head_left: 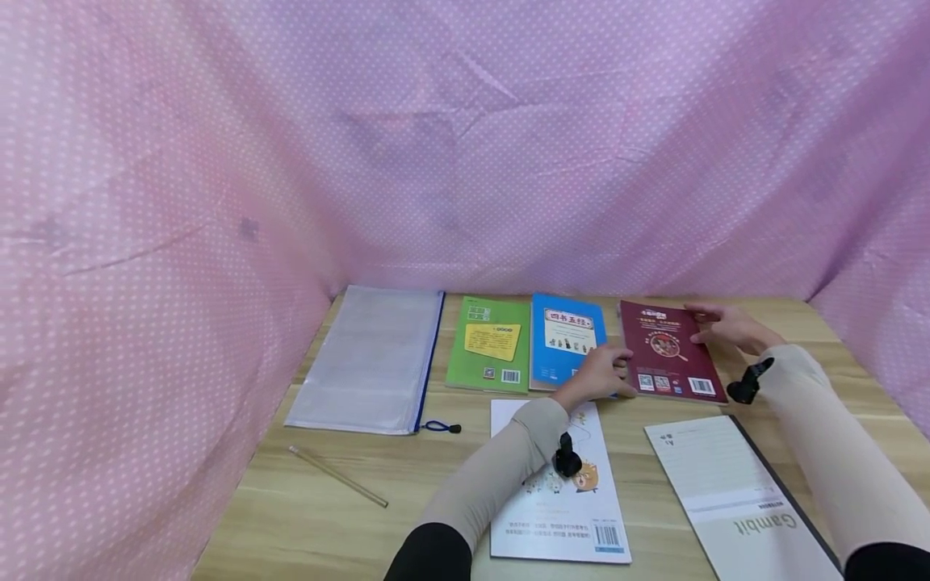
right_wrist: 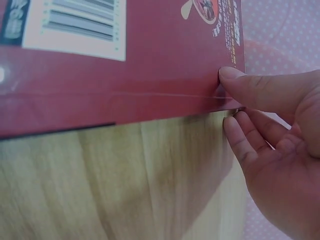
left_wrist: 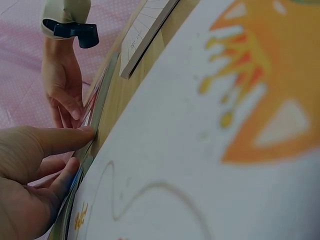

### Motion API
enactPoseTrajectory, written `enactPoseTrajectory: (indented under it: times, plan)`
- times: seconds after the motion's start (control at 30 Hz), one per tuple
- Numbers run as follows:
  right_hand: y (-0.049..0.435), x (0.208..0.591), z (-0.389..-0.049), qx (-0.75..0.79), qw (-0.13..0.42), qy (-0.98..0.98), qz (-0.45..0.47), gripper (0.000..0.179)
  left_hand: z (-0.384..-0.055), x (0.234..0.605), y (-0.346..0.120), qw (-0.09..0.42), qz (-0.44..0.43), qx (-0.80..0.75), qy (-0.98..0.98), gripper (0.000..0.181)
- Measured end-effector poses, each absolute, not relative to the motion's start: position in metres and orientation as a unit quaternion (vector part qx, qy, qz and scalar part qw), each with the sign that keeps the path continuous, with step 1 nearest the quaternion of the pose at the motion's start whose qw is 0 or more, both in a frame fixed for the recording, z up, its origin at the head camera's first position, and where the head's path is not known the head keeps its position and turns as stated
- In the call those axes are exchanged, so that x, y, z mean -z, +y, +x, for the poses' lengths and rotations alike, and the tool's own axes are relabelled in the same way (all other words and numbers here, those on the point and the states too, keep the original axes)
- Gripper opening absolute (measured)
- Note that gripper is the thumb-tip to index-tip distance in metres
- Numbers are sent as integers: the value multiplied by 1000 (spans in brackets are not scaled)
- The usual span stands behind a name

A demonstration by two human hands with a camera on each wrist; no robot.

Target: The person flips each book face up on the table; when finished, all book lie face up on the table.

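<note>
A dark red book [head_left: 664, 355] lies at the back right, back cover up. My right hand [head_left: 730, 328] pinches its right edge, with the thumb [right_wrist: 232, 73] on the cover and the other fingers low beside the edge. At the book's left edge is my left hand [head_left: 599, 373], its thumb and fingers spread apart and the fingertips right at that edge. A blue book [head_left: 552, 371] lies just left, partly behind the left hand. Under the left forearm is a white book [head_left: 559, 541] with a cartoon fox picture, partly hidden by the sleeve.
Left of the blue book lies a green book [head_left: 465, 367]. A clear zip pouch [head_left: 370, 363] with blue trim is at the back left, a thin pencil-like stick [head_left: 340, 478] in front of it. A Gambit notebook [head_left: 734, 492] lies front right. Pink dotted cloth [head_left: 508, 161] hangs around the table.
</note>
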State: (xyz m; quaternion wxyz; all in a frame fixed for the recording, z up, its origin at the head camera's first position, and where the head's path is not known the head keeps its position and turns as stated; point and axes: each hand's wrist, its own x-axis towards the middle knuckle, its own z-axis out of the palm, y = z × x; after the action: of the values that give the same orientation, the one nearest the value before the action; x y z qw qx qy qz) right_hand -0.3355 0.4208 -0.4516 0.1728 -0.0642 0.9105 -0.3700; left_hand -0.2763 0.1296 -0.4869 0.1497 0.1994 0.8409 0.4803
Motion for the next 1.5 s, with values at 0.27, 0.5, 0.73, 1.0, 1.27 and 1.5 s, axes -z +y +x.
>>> enactPoseTrajectory:
  times: [0.27, 0.5, 0.73, 1.0, 1.27, 1.5]
  plan:
    - [425, 452, -337, 390, 183, 901, -56, 82, -278, 483, 133, 138, 196, -450, 860, 67]
    - [428, 453, -338, 409, 186, 891, -55, 85, -279, 483, 133, 149, 193, -462, 853, 68]
    - [426, 453, -337, 424, 188, 884, -53, 81, -278, 482, 134, 151, 190, -464, 852, 68]
    - [425, 455, -338, 438, 187, 878, -46, 82, -276, 481, 135, 155, 188, -474, 846, 69]
    - [423, 458, -335, 460, 185, 868, -39, 78, -275, 485, 136, 163, 180, -478, 844, 69]
    - [423, 458, -335, 473, 186, 861, -25, 77, -275, 484, 135, 162, 186, -475, 845, 68]
